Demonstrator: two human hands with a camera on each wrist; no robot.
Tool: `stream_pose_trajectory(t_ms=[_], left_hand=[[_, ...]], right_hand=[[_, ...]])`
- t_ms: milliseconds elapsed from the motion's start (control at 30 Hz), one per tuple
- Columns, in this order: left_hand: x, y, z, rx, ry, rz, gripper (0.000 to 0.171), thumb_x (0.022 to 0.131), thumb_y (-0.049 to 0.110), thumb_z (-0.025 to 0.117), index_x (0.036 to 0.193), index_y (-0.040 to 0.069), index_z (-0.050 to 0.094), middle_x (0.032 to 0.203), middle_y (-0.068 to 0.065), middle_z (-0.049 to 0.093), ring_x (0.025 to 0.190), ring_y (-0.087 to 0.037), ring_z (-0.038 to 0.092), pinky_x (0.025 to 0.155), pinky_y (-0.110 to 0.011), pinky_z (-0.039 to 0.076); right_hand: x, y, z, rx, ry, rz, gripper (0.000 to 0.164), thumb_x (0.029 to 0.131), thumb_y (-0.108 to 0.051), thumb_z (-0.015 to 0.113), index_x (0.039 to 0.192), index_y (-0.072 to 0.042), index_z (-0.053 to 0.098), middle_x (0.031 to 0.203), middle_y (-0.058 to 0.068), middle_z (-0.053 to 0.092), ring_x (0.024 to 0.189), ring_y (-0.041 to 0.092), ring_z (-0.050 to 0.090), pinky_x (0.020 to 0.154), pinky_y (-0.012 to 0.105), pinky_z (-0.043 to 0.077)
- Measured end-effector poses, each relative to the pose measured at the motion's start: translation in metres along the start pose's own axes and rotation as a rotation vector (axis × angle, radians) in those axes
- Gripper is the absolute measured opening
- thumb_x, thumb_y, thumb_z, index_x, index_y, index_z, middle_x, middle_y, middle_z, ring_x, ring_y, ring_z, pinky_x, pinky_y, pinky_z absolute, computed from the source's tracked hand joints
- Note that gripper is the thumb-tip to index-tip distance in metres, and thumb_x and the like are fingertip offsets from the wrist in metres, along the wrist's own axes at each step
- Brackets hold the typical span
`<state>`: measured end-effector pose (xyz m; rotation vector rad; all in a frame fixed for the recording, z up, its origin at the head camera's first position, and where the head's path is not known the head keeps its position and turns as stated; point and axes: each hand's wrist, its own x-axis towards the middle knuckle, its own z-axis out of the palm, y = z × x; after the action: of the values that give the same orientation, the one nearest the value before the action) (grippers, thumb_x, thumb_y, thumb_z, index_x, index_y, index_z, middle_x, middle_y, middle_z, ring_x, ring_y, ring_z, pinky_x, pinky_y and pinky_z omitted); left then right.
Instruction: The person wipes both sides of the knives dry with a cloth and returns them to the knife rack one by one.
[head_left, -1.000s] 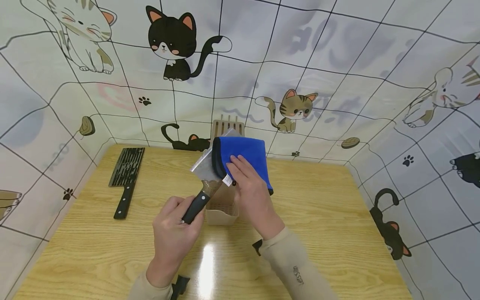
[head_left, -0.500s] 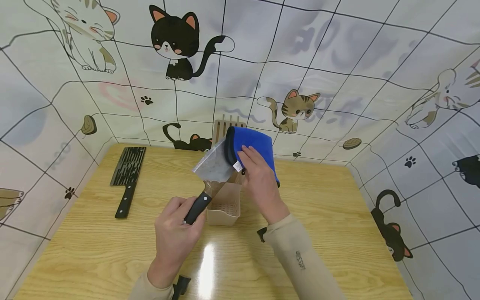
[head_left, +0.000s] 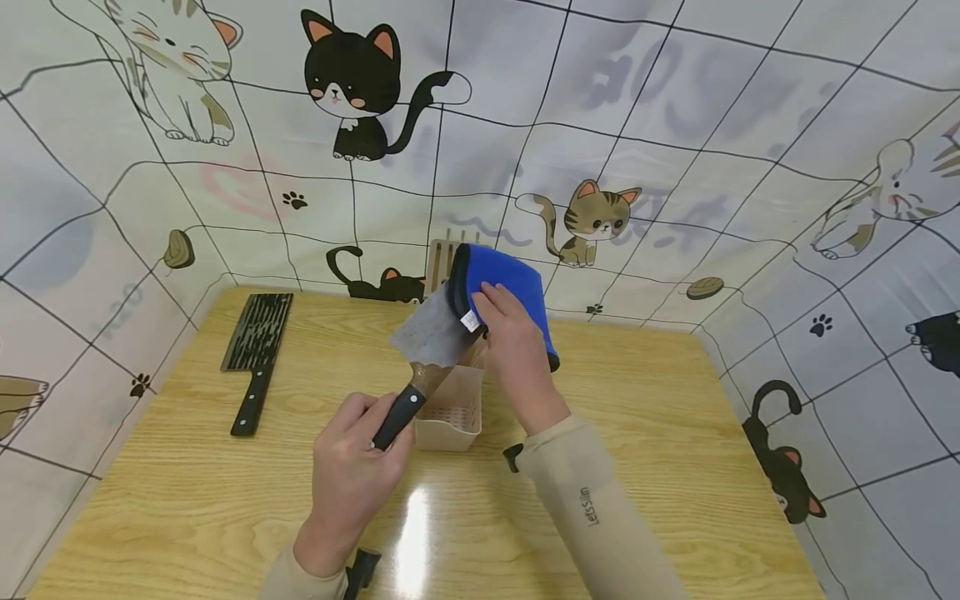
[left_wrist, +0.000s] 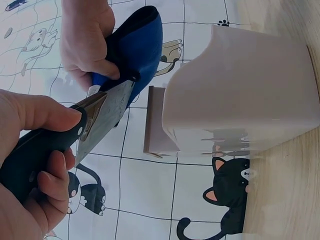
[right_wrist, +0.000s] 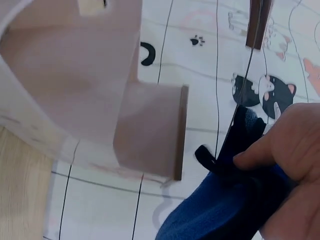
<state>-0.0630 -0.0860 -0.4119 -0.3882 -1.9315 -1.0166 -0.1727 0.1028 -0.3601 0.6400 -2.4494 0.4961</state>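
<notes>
A cleaver is held by its black handle [head_left: 397, 418] in my left hand [head_left: 356, 467], thumb along the top. Its wide grey blade [head_left: 429, 333] points up and away, tilted above a beige plastic knife holder [head_left: 448, 433]. The blue cloth [head_left: 510, 275], dark-edged with a white tag, is folded over the blade's far part and hides it. My right hand [head_left: 517, 362] pinches the cloth against the blade. In the right wrist view the thumb presses the cloth [right_wrist: 225, 200] beside the blade, seen edge-on. The left wrist view shows fingers curled round the handle [left_wrist: 37, 150].
A second cleaver [head_left: 255, 358] with a dark patterned blade lies on the left of the wooden table [head_left: 660, 483]. The holder's slotted back [head_left: 441, 260] rises behind the cloth. Cat-print sheeting [head_left: 480, 125] encloses the table at the back and sides.
The cloth and my right hand have shifted right and slightly up along the blade, baring more of it. My left hand stays nearly still on the handle.
</notes>
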Motion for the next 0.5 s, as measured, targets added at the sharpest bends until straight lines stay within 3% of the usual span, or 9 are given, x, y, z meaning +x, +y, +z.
stream_pose_trajectory(t_ms=[233,500], left_hand=[[0.0,-0.002,-0.002,0.005,-0.003,-0.011,0.015,0.074,-0.002,0.075,0.088,0.001,0.079,0.072,-0.005,0.057,0.052,-0.01,0.047,0.046,-0.019,0.037],[0.002,-0.004,-0.003,0.021,0.012,-0.008,0.019,0.069,-0.005,0.077,0.088,-0.001,0.079,0.072,-0.005,0.057,0.051,-0.011,0.047,0.045,-0.019,0.038]], right_hand=[[-0.009,-0.024,0.002,0.013,-0.029,-0.078,0.055,0.079,0.026,0.059,0.127,0.002,0.07,0.137,0.019,0.065,0.134,0.036,0.057,0.105,0.043,0.05],[-0.015,-0.041,0.0,0.056,-0.041,-0.173,0.059,0.076,0.026,0.061,0.128,-0.002,0.071,0.137,0.017,0.066,0.134,0.035,0.057,0.109,0.04,0.047]])
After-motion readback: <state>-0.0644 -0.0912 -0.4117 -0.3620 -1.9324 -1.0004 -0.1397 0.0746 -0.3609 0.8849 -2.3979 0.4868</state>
